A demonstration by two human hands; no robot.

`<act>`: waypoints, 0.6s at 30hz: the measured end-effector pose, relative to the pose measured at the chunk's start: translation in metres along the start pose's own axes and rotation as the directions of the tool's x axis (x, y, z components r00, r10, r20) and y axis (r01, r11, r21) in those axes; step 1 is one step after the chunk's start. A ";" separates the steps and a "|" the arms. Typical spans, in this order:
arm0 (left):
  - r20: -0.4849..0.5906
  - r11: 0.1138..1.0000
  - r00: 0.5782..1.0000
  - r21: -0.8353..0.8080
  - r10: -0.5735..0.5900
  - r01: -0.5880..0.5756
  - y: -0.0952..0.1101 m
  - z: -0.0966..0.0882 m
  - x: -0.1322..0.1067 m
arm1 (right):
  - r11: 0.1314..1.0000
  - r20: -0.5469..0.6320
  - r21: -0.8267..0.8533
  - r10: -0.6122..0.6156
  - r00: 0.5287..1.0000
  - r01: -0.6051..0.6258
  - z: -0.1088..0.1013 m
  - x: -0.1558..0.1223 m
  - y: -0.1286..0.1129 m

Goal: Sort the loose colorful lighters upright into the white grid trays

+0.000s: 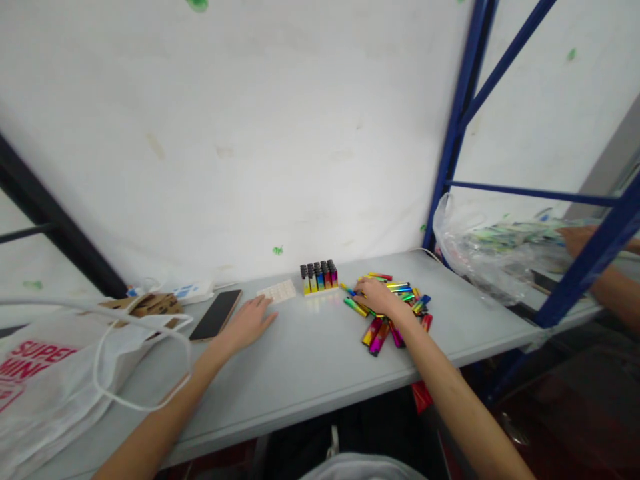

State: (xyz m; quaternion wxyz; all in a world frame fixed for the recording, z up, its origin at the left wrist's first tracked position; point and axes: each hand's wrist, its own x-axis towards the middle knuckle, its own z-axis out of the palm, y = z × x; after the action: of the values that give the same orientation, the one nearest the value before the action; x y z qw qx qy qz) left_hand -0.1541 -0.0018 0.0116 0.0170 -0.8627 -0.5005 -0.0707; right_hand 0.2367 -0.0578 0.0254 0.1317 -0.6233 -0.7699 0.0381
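My left hand (pixel 249 325) lies flat on the table, fingers stretched out and thumb apart. Its fingertips reach the near edge of a thin white tray with a grid of small holes (pixel 279 292). My right hand (pixel 376 297) is over a loose pile of shiny multicoloured lighters (pixel 379 337), its fingers curled down and closed at a lighter on the pile's left side; the fingertips are partly hidden. Between my hands, farther back, several lighters with black tops (pixel 319 277) stand upright in rows in a white holder (pixel 321 291).
A phone (pixel 217 315) lies left of my left hand. Farther left are a white plastic bag (pixel 65 380), a looped white cable (pixel 143 407) and brown cardboard (pixel 150 307). Right of the grey table (pixel 300 373) stands a blue metal frame (pixel 457 127); clear plastic (pixel 480 267) and another person's arm (pixel 617 293) are beyond.
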 end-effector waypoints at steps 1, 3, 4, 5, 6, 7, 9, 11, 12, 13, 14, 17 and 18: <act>0.020 1.000 1.000 0.017 0.013 -0.013 0.004 -0.005 -0.011 | 1.000 -0.010 -0.006 0.018 1.000 -0.019 0.001 0.000 -0.002; 0.056 0.999 0.998 0.035 0.001 -0.003 0.018 -0.016 -0.030 | 0.998 -0.033 -0.012 0.058 0.998 -0.058 0.003 0.000 -0.005; 0.072 1.000 0.997 0.025 0.012 -0.014 0.026 -0.021 -0.037 | 0.996 -0.049 -0.013 0.084 0.995 -0.084 0.004 0.000 -0.006; 0.100 0.999 0.994 -0.002 0.040 -0.040 0.036 -0.026 -0.042 | 0.994 -0.062 -0.018 0.103 0.993 -0.104 0.004 0.000 -0.008; 0.124 0.996 0.989 -0.050 0.078 -0.073 0.046 -0.030 -0.044 | 0.993 -0.070 -0.028 0.111 0.991 -0.113 0.004 0.000 -0.010; 0.143 0.988 0.982 -0.107 0.122 -0.107 0.055 -0.034 -0.043 | 0.993 -0.074 -0.040 0.112 0.991 -0.115 0.004 0.001 -0.011; 0.160 0.953 0.957 -0.223 0.243 -0.205 0.072 -0.041 -0.034 | 0.992 -0.071 -0.058 0.104 0.992 -0.108 0.006 0.003 -0.014; 0.155 0.911 0.929 -0.305 0.337 -0.279 0.084 -0.044 -0.017 | 0.992 -0.060 -0.061 0.104 0.993 -0.108 0.008 0.007 -0.014; 0.157 0.898 0.920 -0.326 0.360 -0.295 0.088 -0.044 -0.008 | 0.992 -0.059 -0.060 0.110 0.992 -0.113 0.009 0.009 -0.014; 0.161 0.891 0.914 -0.338 0.372 -0.303 0.090 -0.043 0.002 | 0.991 -0.060 -0.059 0.118 0.991 -0.121 0.010 0.011 -0.013; 0.159 0.892 0.915 -0.334 0.371 -0.304 0.091 -0.042 0.011 | 0.990 -0.064 -0.058 0.127 0.990 -0.131 0.011 0.013 -0.012; 0.083 0.899 0.939 -0.327 0.334 -0.291 0.088 -0.035 0.029 | 0.987 -0.102 -0.018 0.155 0.983 -0.158 0.012 0.015 -0.006; 0.062 0.899 0.947 -0.338 0.316 -0.278 0.085 -0.032 0.030 | 0.987 -0.121 0.016 0.160 0.980 -0.159 0.012 0.014 -0.004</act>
State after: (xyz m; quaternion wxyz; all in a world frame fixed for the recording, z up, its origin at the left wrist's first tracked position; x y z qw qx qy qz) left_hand -0.0689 -0.0211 0.0505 -0.1437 -0.9225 -0.3443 -0.0991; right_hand 0.2276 -0.0434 0.0168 0.1770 -0.6839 -0.7077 0.0126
